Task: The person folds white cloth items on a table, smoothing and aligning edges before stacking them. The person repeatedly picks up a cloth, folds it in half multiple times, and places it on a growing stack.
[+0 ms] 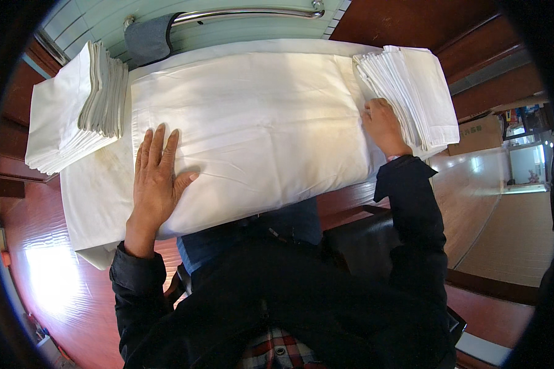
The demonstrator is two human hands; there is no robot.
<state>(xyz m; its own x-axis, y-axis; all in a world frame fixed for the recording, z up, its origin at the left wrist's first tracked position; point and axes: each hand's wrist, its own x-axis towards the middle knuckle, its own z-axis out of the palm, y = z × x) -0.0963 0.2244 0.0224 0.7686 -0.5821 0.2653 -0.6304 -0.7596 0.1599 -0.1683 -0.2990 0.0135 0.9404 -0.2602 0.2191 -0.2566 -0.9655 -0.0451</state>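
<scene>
A white cloth [254,124] lies spread over a white-covered surface before me. My left hand [154,177] rests palm down near the cloth's left edge, its thumb apart from the fingers and nothing held. At the cloth's right edge is my right hand [383,127], fingers curled down; whether it pinches fabric cannot be told. Just beyond it stands a stack of folded white cloths [420,97], close to that hand. Another stack of folded white cloths [60,115] sits at the far left, its folded edges facing the middle.
Behind the surface runs a metal rail [254,14] with a grey cloth [147,39] hung on its left part. A cardboard box [475,136] is at the right. Near my right elbow is a black seat [362,240]. The reddish floor [92,313] shows at the lower left.
</scene>
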